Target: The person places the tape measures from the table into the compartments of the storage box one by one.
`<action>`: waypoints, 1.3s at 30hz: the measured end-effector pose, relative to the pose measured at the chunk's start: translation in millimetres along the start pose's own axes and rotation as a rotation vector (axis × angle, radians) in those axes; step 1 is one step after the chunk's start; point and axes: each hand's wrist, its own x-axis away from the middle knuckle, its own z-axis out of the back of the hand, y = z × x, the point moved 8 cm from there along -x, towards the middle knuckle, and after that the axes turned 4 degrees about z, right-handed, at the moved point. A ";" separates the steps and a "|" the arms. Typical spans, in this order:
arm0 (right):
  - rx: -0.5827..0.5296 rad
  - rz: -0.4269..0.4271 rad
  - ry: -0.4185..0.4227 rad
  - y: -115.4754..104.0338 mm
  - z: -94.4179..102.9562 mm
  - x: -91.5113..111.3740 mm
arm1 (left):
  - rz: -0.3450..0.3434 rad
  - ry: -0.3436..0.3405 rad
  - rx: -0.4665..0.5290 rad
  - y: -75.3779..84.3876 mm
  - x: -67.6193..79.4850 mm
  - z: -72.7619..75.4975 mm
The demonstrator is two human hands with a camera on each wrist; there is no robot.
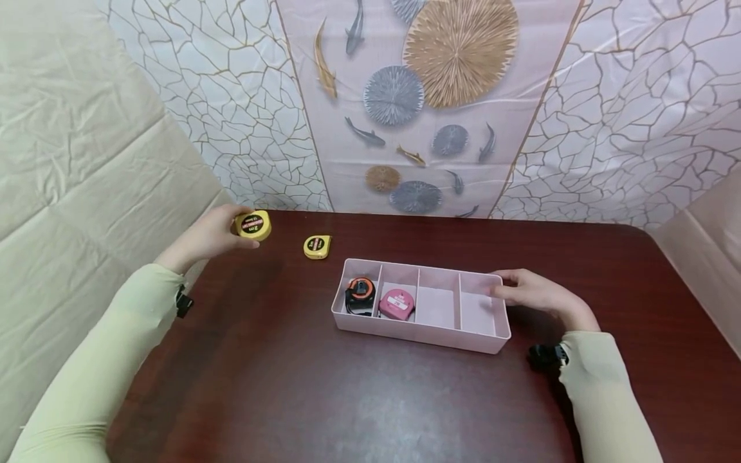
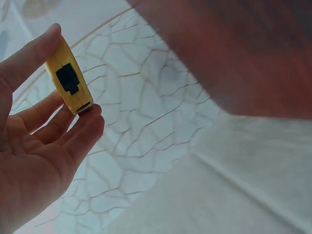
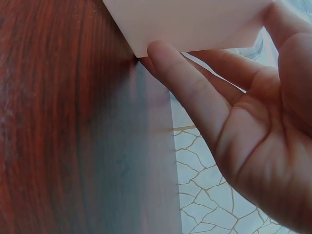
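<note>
My left hand (image 1: 213, 233) pinches a yellow tape measure (image 1: 253, 225) between thumb and fingertips, raised over the table's far left. In the left wrist view the tape measure (image 2: 69, 78) shows its narrow edge with a dark patch. A second yellow tape measure (image 1: 317, 247) lies on the table to the right of that hand. My right hand (image 1: 535, 294) grips the right end of a pale pink divided box (image 1: 399, 331), its thumb over the rim and fingers against the outer wall (image 3: 195, 24). A black-and-orange tape measure (image 1: 360, 290) sits in the leftmost compartment, a pink tape measure (image 1: 397, 304) in the one beside it.
The dark red wooden table (image 1: 278, 386) runs back to a patterned cloth (image 1: 417, 128) hanging behind it. A pale cloth wall (image 1: 87, 128) stands along the left, another (image 1: 712, 257) on the right. Two of the box's compartments, towards my right hand, hold nothing.
</note>
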 end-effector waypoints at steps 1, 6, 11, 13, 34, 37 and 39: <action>0.000 -0.003 -0.001 0.0 0.0 0.0 | -0.003 -0.001 -0.004 3.0 -0.1 4.4; 0.020 -0.025 -0.005 -0.4 -0.9 -0.2 | -0.022 -0.004 -0.014 16.5 -1.7 23.3; 0.014 -0.037 -0.015 0.3 -2.7 -0.8 | -0.051 0.018 -0.025 28.1 -0.6 38.7; 0.000 -0.035 -0.016 0.3 -2.7 -0.8 | -0.060 0.026 -0.034 32.1 0.3 43.5; 0.100 -0.085 -0.003 7.6 -0.4 -1.7 | -0.121 0.018 -0.090 70.9 -11.7 36.6; 0.107 -0.087 -0.006 7.5 -0.4 -1.2 | -0.130 0.011 -0.104 80.5 -16.9 33.9; 0.100 -0.086 -0.006 7.2 -0.8 -1.0 | -0.132 0.009 -0.106 85.6 -20.8 32.5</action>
